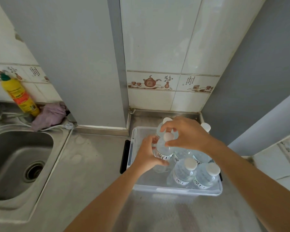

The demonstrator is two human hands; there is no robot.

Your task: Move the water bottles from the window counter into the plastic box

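Steel counter (pixel 94 164) beside a sink (pixel 15 158). I saw my left hand (pixel 149 154) wrapped round a bottle (pixel 163 151) standing in the box (pixel 174 190); my right hand (pixel 186 133) pinched its neck. Two bottles (pixel 182 173) stood just nearer me.

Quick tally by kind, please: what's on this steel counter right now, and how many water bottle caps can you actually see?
Water bottles, counted by visible white caps: 5, at and; more may be hidden under the hands
Clear plastic box: 1
Yellow detergent bottle: 1
Purple cloth: 1
Sink: 1
Total: 9
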